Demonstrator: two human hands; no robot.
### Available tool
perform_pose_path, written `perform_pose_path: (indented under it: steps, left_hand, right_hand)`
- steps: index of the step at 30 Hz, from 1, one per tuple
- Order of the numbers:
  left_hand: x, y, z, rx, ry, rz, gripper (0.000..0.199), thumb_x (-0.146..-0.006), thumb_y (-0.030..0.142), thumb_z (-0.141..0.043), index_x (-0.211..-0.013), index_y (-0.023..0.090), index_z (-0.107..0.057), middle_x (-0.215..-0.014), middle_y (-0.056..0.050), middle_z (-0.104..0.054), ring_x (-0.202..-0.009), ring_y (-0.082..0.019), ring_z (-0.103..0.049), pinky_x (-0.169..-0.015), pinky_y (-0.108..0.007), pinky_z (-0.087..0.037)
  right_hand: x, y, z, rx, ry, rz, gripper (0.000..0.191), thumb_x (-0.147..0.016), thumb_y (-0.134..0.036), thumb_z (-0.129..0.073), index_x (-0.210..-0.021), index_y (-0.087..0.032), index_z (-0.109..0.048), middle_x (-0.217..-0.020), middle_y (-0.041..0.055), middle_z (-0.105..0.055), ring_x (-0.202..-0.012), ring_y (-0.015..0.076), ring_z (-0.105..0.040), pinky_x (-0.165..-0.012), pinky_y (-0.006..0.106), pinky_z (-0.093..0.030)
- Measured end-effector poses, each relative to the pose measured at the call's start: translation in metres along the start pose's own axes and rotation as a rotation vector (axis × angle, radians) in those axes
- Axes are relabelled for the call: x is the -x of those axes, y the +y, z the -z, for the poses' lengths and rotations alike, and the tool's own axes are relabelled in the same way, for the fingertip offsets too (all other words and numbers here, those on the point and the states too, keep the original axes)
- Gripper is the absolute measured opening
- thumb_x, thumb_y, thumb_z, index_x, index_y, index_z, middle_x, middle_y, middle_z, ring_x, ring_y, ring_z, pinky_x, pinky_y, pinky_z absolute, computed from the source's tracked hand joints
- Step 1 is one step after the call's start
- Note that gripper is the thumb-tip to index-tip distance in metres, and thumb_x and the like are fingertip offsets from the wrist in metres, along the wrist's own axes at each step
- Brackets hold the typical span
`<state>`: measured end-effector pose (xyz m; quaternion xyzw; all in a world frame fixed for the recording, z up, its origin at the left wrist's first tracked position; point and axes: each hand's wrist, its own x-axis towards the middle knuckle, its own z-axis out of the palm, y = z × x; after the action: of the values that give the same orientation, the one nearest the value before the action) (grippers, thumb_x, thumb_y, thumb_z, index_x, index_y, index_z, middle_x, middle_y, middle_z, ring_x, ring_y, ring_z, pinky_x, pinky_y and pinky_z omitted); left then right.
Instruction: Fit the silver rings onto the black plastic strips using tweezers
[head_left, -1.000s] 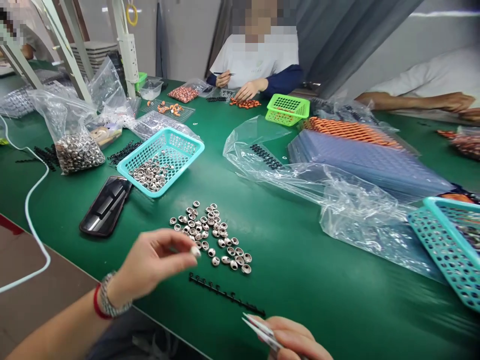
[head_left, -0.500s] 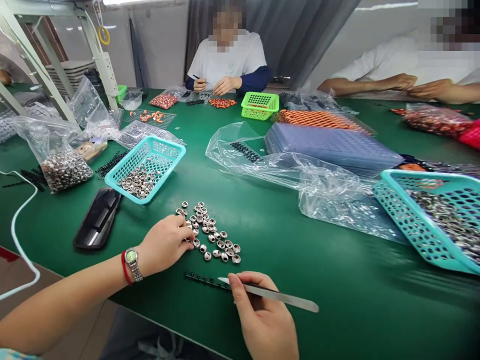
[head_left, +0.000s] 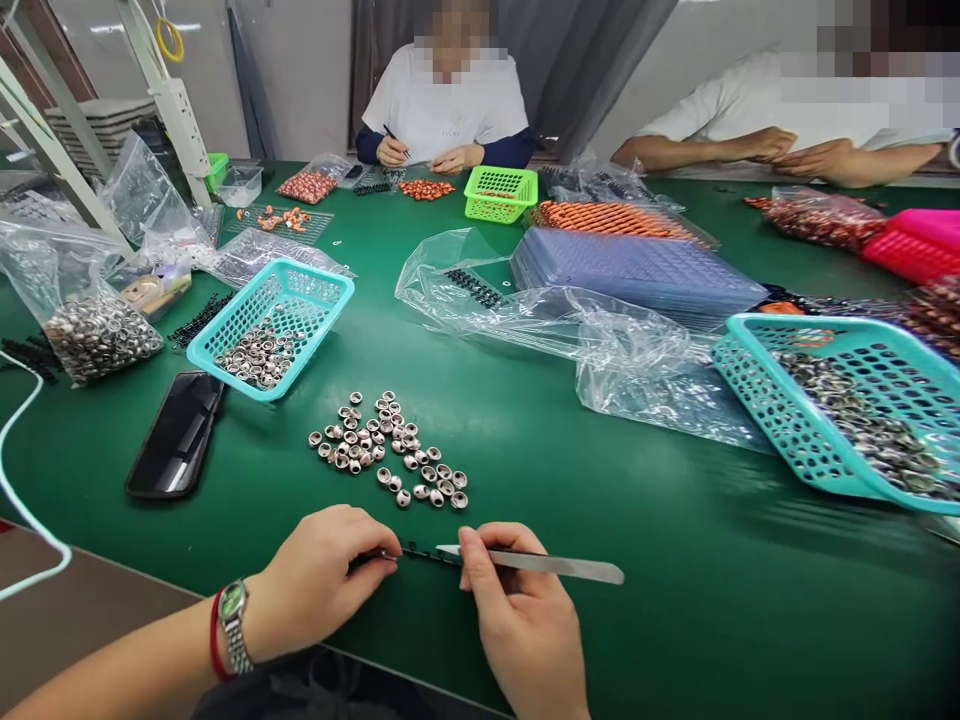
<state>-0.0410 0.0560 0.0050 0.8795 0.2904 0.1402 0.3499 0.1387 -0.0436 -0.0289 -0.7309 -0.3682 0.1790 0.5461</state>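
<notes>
In my right hand [head_left: 525, 610] is a pair of metal tweezers [head_left: 577, 568], held with the tips pointing left. Those tips lie at a thin black toothed strip [head_left: 421, 551] near the table's front edge. My left hand [head_left: 330, 570] pinches the left end of the same strip between thumb and fingers; whether a small part is also in that pinch is hidden. Just beyond both hands lies a loose spread of small silver cup-shaped pieces [head_left: 373, 440] with dark holes.
A turquoise basket [head_left: 330, 318] of silver pieces and a black phone [head_left: 174, 435] stand left. Another turquoise basket [head_left: 810, 465] is on the right. Clear plastic film [head_left: 637, 370] and stacked plastic trays [head_left: 637, 270] lie mid-table. Two people work across the green table [head_left: 517, 430].
My left hand has drawn back from the silver pieces to the black strip's left end. My right hand keeps the tweezers at the strip. The whole view has shifted slightly.
</notes>
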Motion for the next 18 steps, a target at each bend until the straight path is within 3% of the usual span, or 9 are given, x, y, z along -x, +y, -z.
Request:
perform_pose_path:
  steps: [12, 18]
  left_hand:
    - [-0.0065, -0.0005, 0.0035, 0.043, -0.038, 0.088, 0.015, -0.091, 0.005, -0.073, -0.096, 0.017, -0.079, -0.086, -0.003, -0.080, -0.078, -0.020, -0.072, -0.074, -0.026, -0.054]
    - [-0.0081, 0.0013, 0.0045, 0.062, -0.053, 0.132, 0.014, -0.092, 0.007, -0.073, -0.098, 0.018, -0.080, -0.087, -0.003, -0.081, -0.079, -0.020, -0.072, -0.074, -0.026, -0.053]
  right_hand:
    - [0.0008, 0.0047, -0.0010, -0.027, 0.002, -0.053, 0.052, -0.094, -0.075, -0.063, -0.077, -0.025, -0.062, -0.057, -0.0031, -0.061, -0.049, 0.0116, -0.058, -0.051, 0.022, -0.049]
    - [0.0052, 0.0032, 0.0010, -0.087, -0.025, -0.125, 0.041, -0.097, -0.065, -0.066, -0.083, -0.026, -0.064, -0.069, -0.0020, -0.065, -0.058, 0.0117, -0.059, -0.057, 0.023, -0.051]
